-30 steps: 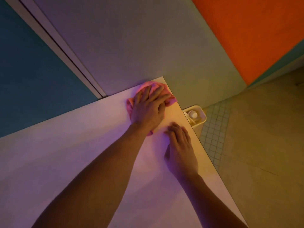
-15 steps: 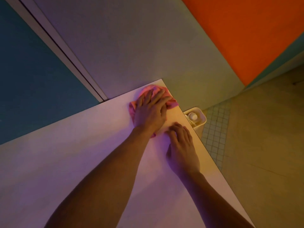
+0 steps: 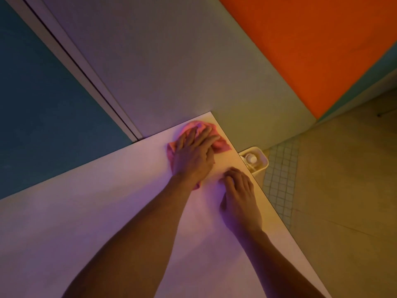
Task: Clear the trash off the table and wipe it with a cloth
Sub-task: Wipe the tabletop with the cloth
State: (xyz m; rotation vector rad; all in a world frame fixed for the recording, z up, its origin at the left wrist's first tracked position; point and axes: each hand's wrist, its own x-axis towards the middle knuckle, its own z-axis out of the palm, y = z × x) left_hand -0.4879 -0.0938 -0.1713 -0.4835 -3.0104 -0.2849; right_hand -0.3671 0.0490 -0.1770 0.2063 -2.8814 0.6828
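the white table (image 3: 86,222) looks free of trash, so wiping remains. at its far corner the left hand (image 3: 193,158) presses spread fingers on the pink cloth (image 3: 221,145); the right hand (image 3: 240,196) rests nearby, fingers together, empty.

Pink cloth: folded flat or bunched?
Bunched. The pink cloth shows crumpled, uneven edges around the left hand pressing it onto the table.

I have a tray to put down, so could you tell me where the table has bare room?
The white table is bare left of the left forearm, back to the wall. Only the far right corner is crowded: the left hand presses the pink cloth there, the right hand beside it.
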